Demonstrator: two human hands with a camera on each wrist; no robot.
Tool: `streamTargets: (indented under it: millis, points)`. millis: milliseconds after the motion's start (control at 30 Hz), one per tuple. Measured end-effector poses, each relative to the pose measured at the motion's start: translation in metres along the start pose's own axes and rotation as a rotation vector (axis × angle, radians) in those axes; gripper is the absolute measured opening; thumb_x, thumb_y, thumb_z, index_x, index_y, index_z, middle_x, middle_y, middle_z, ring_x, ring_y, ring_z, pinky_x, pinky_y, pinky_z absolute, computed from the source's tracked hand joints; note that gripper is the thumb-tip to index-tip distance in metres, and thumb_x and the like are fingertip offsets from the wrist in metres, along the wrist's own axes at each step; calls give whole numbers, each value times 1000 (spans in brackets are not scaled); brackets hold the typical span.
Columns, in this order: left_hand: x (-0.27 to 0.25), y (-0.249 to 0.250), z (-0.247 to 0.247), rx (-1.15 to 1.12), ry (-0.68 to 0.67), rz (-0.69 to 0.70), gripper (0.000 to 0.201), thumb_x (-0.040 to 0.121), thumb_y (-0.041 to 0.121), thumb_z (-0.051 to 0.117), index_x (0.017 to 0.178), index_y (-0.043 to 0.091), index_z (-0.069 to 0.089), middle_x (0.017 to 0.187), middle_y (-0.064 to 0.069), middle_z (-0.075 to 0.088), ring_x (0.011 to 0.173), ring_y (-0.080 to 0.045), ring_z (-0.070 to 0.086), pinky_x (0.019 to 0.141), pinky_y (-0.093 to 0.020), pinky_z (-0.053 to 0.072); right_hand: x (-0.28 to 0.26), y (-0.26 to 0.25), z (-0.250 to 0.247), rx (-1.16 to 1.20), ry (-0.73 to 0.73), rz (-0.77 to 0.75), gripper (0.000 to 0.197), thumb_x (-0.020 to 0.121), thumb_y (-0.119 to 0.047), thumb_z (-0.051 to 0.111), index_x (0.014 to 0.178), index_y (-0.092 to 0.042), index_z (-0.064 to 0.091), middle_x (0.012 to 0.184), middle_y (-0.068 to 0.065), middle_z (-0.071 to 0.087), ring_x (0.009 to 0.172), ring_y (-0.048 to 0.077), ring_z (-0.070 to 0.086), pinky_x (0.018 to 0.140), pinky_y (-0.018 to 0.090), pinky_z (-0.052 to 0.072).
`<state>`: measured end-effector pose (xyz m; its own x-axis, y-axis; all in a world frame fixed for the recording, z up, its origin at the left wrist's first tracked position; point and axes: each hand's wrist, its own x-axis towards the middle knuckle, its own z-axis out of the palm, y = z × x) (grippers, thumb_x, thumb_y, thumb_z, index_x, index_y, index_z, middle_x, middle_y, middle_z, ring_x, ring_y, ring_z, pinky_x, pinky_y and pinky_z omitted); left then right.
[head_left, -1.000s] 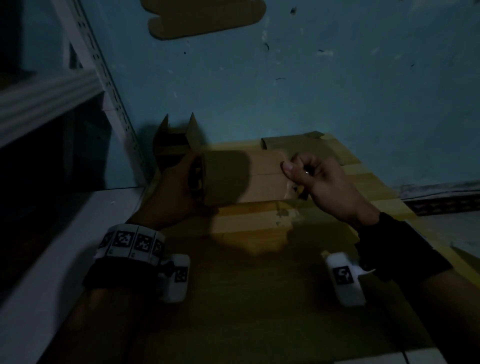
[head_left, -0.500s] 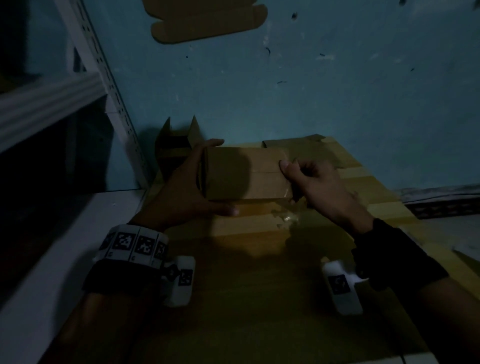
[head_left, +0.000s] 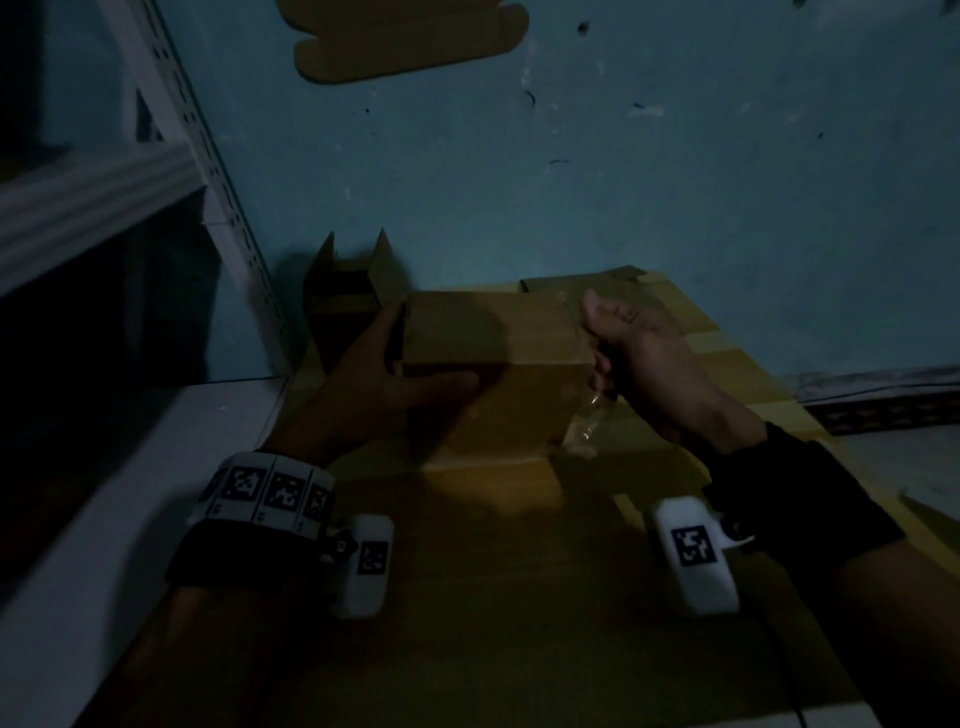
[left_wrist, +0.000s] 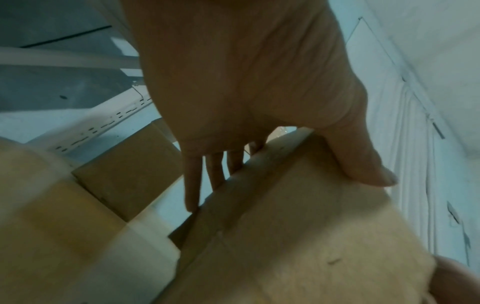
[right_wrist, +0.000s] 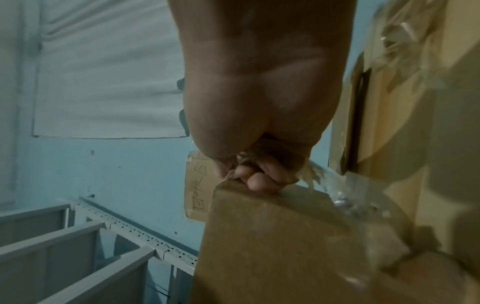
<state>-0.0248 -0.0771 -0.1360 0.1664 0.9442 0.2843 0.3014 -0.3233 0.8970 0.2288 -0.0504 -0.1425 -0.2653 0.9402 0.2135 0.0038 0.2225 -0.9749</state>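
A brown cardboard box (head_left: 519, 364) is held tilted above the wooden table (head_left: 467, 597). My left hand (head_left: 395, 379) grips its left end, thumb across the near face and fingers behind; the left wrist view shows the thumb on top of the box (left_wrist: 298, 226). My right hand (head_left: 634, 348) is at the box's right end, fingers curled and pinching a strip of clear tape (head_left: 589, 421) that hangs crumpled off that end. In the right wrist view the curled fingertips (right_wrist: 257, 181) sit at the box's upper corner (right_wrist: 272, 236) with the tape (right_wrist: 337, 193) trailing from them.
An open cardboard box (head_left: 345, 301) stands at the back left against the blue wall, with flat cardboard (head_left: 582, 283) behind the held box. Another cardboard piece (head_left: 410, 41) is stuck on the wall. A white metal shelf rack (head_left: 171, 135) rises on the left.
The box has been lifted and tilted toward me. My left thumb now lies across its near face. My right hand has risen to the box's upper right corner, pulling tape.
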Motion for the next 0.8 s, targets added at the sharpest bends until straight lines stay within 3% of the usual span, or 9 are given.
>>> streamTargets:
  millis: [67, 133, 200, 267, 333, 400, 500, 633, 800]
  points:
    - [0, -1, -1, -46, 14, -18, 81, 45, 71, 81, 114, 44, 49, 114, 20, 59, 95, 14, 60, 77, -7, 49, -1, -4, -3, 42, 18, 64, 62, 108, -52, 21, 73, -15, 56, 60, 3, 54, 55, 16, 52, 53, 26, 38]
    - [0, -3, 0, -114, 43, -46, 68, 56, 63, 80, 114, 37, 55, 113, 14, 63, 95, 6, 65, 77, -14, 52, 0, -3, -8, 6, -2, 56, 70, 108, -53, 16, 78, -13, 65, 70, 10, 62, 63, 17, 60, 59, 23, 46]
    - [0, -2, 1, -185, 82, -71, 45, 68, 43, 69, 109, 28, 58, 107, 9, 65, 90, 1, 67, 72, -13, 52, 2, 6, -12, -148, 35, 39, 65, 107, -56, 26, 91, -12, 71, 87, 11, 72, 78, 19, 68, 75, 28, 52]
    - [1, -1, 0, -214, 103, -102, 37, 72, 38, 60, 105, 22, 60, 104, 3, 66, 83, -1, 68, 67, -11, 52, 4, 17, -13, -280, 152, 29, 54, 98, -66, 42, 107, -20, 68, 101, -1, 73, 93, 13, 69, 90, 37, 53]
    - [1, 1, -1, -207, 111, -128, 37, 74, 39, 58, 105, 18, 61, 101, 1, 67, 80, -2, 68, 66, -12, 53, 3, 21, -13, -352, 248, -64, 35, 96, -59, 55, 106, -26, 60, 100, -9, 67, 95, 6, 64, 87, 35, 49]
    - [2, 1, -1, -195, 123, -139, 30, 78, 38, 58, 100, 19, 62, 92, 6, 71, 80, -4, 69, 67, -13, 54, 1, 14, -11, -325, 285, -237, 27, 96, -40, 66, 111, -21, 55, 105, -1, 64, 98, 13, 63, 85, 35, 50]
    - [5, -1, -1, -211, 122, -139, 20, 84, 38, 58, 95, 22, 64, 83, 10, 73, 78, -2, 70, 65, -13, 54, -4, 2, -8, -313, 200, -428, 46, 84, -20, 82, 121, -14, 55, 112, 7, 61, 98, 24, 60, 80, 31, 52]
    - [6, -1, 0, -223, 112, -176, 38, 71, 51, 60, 98, 24, 67, 95, 5, 73, 84, -8, 71, 72, -21, 56, -8, 1, 2, -390, 14, -408, 70, 72, -11, 90, 134, -17, 57, 126, 5, 55, 93, 22, 61, 71, 33, 58]
    - [5, -2, -1, -253, 119, -179, 44, 69, 53, 68, 99, 22, 67, 88, 8, 76, 82, -8, 72, 65, -17, 55, -4, 5, 5, -370, 55, -444, 49, 78, -5, 86, 123, -11, 67, 123, 5, 58, 76, 22, 64, 69, 22, 54]
